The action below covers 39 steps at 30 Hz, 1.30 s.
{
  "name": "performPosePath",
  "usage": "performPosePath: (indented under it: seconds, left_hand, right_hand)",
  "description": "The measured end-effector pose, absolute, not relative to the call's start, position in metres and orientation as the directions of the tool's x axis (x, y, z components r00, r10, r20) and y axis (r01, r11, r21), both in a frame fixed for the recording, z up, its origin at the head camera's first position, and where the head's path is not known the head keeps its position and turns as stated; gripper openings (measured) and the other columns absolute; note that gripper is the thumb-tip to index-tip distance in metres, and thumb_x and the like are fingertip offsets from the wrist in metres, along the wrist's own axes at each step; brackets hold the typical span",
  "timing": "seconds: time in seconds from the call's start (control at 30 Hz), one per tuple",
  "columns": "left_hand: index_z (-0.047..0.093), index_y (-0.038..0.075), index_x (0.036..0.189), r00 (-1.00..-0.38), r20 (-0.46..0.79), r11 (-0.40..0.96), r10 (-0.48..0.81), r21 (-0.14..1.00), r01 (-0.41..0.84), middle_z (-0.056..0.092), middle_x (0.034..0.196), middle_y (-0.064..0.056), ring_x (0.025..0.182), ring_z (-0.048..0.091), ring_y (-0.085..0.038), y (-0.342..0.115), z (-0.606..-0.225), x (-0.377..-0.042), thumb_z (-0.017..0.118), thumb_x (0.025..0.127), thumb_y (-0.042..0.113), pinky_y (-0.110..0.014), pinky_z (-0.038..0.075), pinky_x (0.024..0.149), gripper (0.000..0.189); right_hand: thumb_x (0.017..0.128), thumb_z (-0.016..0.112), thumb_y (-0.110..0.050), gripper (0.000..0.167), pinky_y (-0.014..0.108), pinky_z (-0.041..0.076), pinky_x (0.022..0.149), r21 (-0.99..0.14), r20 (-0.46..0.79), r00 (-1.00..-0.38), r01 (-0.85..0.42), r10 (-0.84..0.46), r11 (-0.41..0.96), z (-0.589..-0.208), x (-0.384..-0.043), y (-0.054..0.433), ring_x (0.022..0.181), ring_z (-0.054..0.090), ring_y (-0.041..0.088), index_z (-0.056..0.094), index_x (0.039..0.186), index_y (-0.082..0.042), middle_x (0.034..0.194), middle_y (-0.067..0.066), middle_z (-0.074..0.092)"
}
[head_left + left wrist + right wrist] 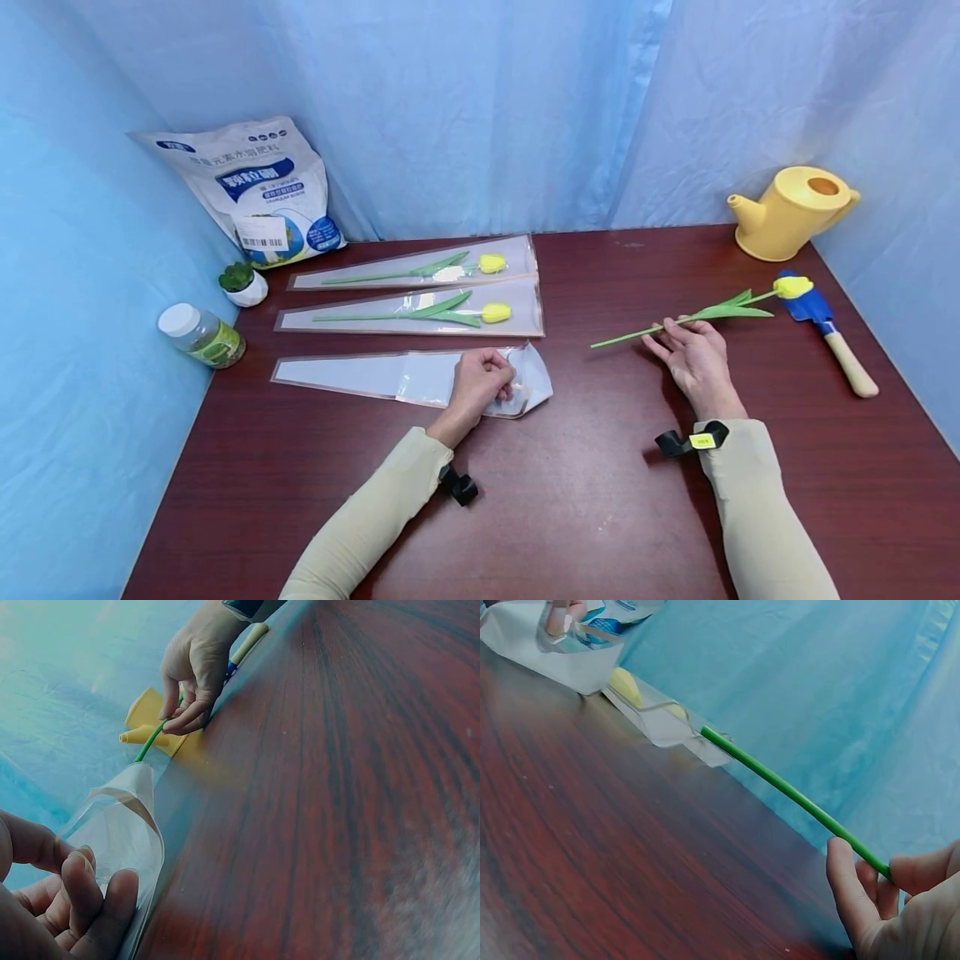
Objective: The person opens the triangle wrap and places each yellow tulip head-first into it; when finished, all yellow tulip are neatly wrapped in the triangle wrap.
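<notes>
My right hand (699, 362) pinches the green stem of a yellow artificial tulip (792, 287) above the table's right side. The stem's cut end points left, and the bloom is at the right, in front of a trowel. In the right wrist view the bare stem (795, 796) runs out from between thumb and fingers. At the table's middle, my left hand (480, 382) pinches the clear film at the wide end of a flower sleeve (337, 372). The left wrist view shows that sleeve's mouth (124, 817) gaping, its white back standing behind the fingers.
Two sleeves, each with a yellow tulip inside, lie behind: a far sleeve (517, 248) and a nearer sleeve (525, 329). At left stand a fertilizer bag (262, 192), a potted succulent (243, 285) and a jar (201, 335). A watering can (783, 221) and trowel (847, 362) are at right.
</notes>
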State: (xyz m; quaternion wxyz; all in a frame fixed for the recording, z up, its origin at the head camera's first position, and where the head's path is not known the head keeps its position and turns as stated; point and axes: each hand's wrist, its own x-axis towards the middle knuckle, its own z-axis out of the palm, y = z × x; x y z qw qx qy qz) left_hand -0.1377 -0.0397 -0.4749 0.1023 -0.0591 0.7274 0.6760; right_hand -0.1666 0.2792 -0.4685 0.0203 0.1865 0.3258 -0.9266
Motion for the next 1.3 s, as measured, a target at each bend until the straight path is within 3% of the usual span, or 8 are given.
performPosePath:
  seconds: [0.17, 0.37, 0.73, 1.3]
  left_hand:
    - [0.062, 0.0, 0.073, -0.97, -0.236, 0.08, 0.054, 0.969, -0.232, 0.056, 0.049, 0.006, 0.04, 0.051, -0.005, -0.04, -0.475, -0.138, 0.058, 0.08, -0.005, -0.018, 0.043, 0.043, 0.009]
    - [0.063, -0.001, 0.075, -0.97, -0.238, 0.085, 0.052, 0.969, -0.233, 0.056, 0.049, 0.006, 0.04, 0.051, -0.005, -0.04, -0.475, -0.138, 0.058, 0.08, -0.005, -0.018, 0.043, 0.043, 0.008]
    - [0.063, -0.001, 0.074, -0.971, -0.233, 0.081, 0.049, 0.97, -0.229, 0.056, 0.048, 0.005, 0.04, 0.05, -0.006, -0.04, -0.477, -0.138, 0.058, 0.08, -0.005, -0.018, 0.043, 0.043, 0.009]
    - [0.065, -0.003, 0.077, -0.969, -0.245, 0.103, 0.043, 0.965, -0.24, 0.057, 0.051, 0.004, 0.042, 0.052, -0.007, -0.04, -0.478, -0.139, 0.061, 0.082, -0.004, -0.018, 0.044, 0.044, 0.006]
  right_hand:
    - [0.09, 0.059, 0.016, 0.021, 0.045, 0.062, 0.07, -0.593, -0.367, -0.921, 0.123, 0.131, -0.796, -0.468, -0.166, 0.267, 0.079, 0.069, 0.027, 0.049, 0.087, -0.003, 0.083, 0.01, 0.058]
    - [0.094, 0.055, 0.011, 0.02, 0.043, 0.062, 0.071, -0.621, -0.378, -0.909, 0.109, 0.176, -0.776, -0.47, -0.167, 0.25, 0.079, 0.067, 0.023, 0.047, 0.087, -0.006, 0.082, 0.007, 0.058]
    - [0.092, 0.057, 0.013, 0.022, 0.044, 0.062, 0.069, -0.571, -0.421, -0.879, 0.063, 0.226, -0.818, -0.47, -0.166, 0.241, 0.077, 0.066, 0.023, 0.046, 0.09, -0.006, 0.078, 0.008, 0.058]
    - [0.093, 0.06, 0.008, 0.022, 0.042, 0.062, 0.071, -0.607, -0.427, -0.863, 0.051, 0.271, -0.793, -0.471, -0.145, 0.229, 0.084, 0.067, 0.022, 0.045, 0.093, -0.008, 0.082, 0.006, 0.059]
